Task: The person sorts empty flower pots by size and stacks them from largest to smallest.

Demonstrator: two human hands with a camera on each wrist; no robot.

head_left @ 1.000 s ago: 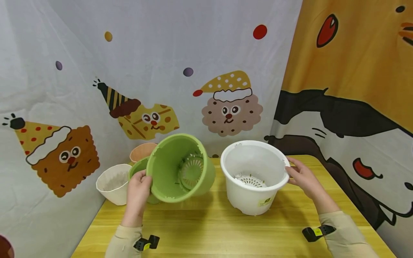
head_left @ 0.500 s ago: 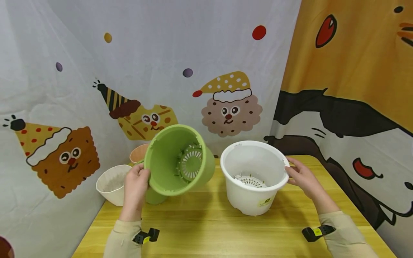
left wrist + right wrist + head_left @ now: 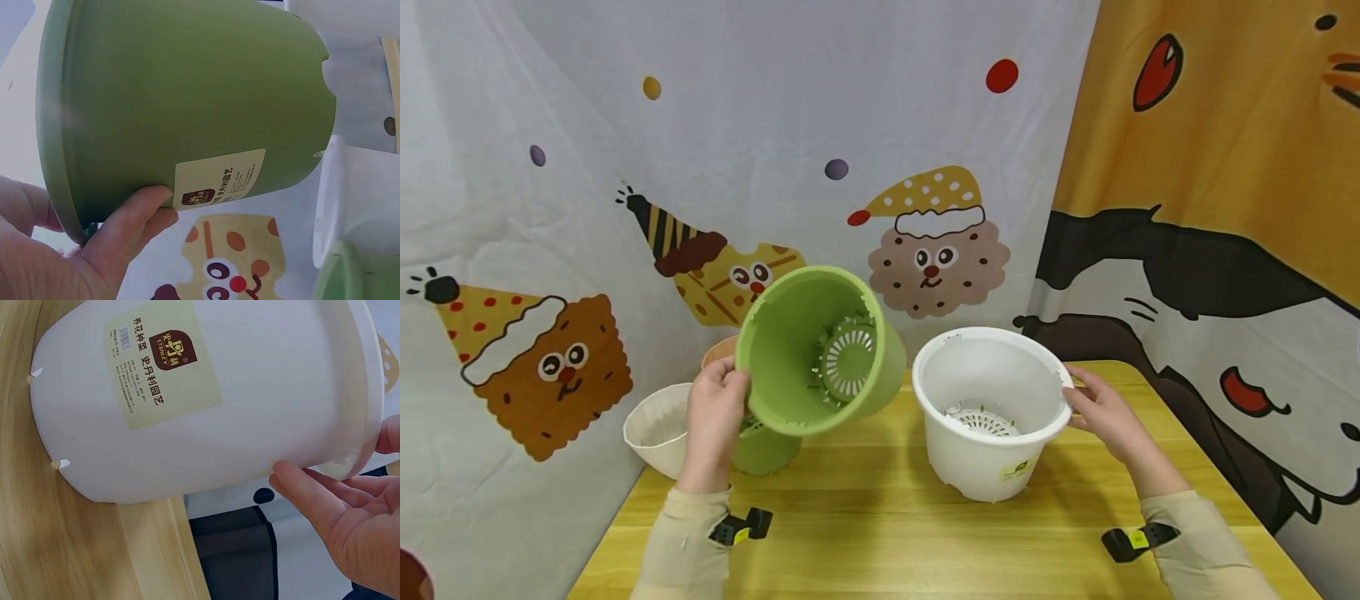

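Observation:
My left hand (image 3: pixel 715 417) grips the rim of a large green plastic flowerpot (image 3: pixel 790 350), thumb inside and fingers against the outer wall. The pot is held tilted above the table, its mouth facing me and its slotted bottom showing inside. In the left wrist view, a pale label (image 3: pixel 219 178) lies just beyond the fingertips on its side. My right hand (image 3: pixel 1105 408) pinches the right rim of a white flowerpot (image 3: pixel 977 467) that stands upright on the table. The right wrist view shows a label (image 3: pixel 164 365) on that pot's wall.
A smaller green pot (image 3: pixel 767 452) stands on the wooden table (image 3: pixel 865 542) below the raised one. A cream faceted pot (image 3: pixel 655 433) is at the far left, and an orange pot (image 3: pixel 718 350) is partly hidden behind. A printed cloth (image 3: pixel 925 108) hangs behind the table.
My left hand has raised the green flowerpot, uncovering more of the smaller green pot underneath. The right hand and the white flowerpot have stayed in place.

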